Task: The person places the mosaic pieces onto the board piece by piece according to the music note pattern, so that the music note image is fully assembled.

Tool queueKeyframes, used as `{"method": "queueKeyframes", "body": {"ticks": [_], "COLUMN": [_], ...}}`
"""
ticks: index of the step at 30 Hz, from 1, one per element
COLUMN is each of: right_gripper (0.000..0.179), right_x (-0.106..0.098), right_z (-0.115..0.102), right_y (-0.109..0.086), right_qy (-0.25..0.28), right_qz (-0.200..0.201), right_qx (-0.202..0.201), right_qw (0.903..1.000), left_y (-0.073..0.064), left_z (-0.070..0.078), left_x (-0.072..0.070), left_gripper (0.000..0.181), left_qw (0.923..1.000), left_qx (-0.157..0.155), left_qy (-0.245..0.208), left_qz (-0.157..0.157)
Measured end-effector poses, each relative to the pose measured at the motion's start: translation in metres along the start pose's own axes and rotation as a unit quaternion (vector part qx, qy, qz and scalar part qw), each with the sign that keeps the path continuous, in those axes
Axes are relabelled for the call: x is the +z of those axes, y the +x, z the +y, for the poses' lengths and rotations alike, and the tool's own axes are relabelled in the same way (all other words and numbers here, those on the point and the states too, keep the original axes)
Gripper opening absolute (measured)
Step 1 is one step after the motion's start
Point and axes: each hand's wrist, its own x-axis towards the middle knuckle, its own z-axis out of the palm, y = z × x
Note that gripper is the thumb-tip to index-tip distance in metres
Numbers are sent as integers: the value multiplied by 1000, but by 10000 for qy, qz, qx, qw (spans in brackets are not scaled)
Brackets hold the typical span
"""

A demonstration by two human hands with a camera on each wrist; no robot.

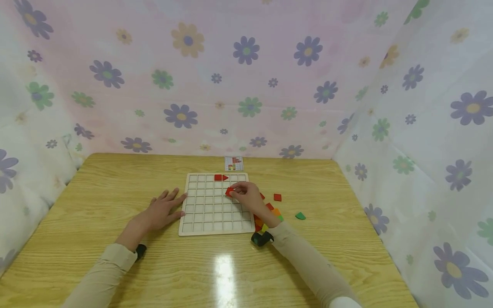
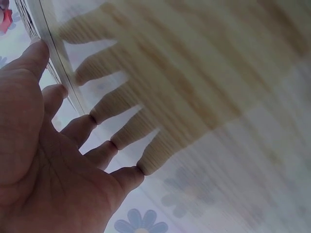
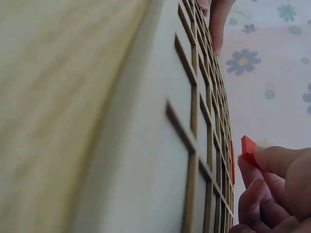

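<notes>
A pale wooden grid board (image 1: 200, 208) lies flat on the table. My right hand (image 1: 249, 197) pinches a small red tile (image 1: 229, 192) between thumb and fingers above the board's upper right part; in the right wrist view this tile (image 3: 248, 148) is held clear of the grid. A red square (image 1: 218, 177) and a red triangle (image 1: 225, 177) sit side by side in the top row. On the left, my left hand (image 1: 159, 212) rests with spread fingers, its thumb and a fingertip touching the board's edge (image 2: 63, 73).
Several loose tiles, red, orange, yellow and green, lie right of the board, partly hidden by my right forearm. A red square (image 1: 277, 197) and a green quarter-round piece (image 1: 300, 216) lie farther right. Behind the board is a printed pattern card (image 1: 233, 164). Flowered cloth (image 1: 246, 107) encloses the table.
</notes>
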Motion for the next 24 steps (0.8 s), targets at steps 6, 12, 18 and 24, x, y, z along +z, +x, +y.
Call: {"method": "queueKeyframes", "body": {"ticks": [6,12,18,24], "right_gripper": [11,12,10,9], "right_x": [8,16,23,25], "right_z": [-3,-2,1,-1], "right_y": [19,35,44,47], "right_qy": [41,-49,2,-236], "right_qz": [180,386,386,228], "right_qx": [-152,-81,-129,-98], "right_qw": [9997,9992,9992,9994], "left_y": [1,1,1,3], "left_z": [-2,-2,0,-1], "left_x": [1,2,1,0], "left_gripper": [63,64,64,63], "left_qw": [10000,10000,9999,9996], "left_qx": [16,11,52,46], "left_qy": [51,81,143,281], "left_qz": [30,24,59,80]}}
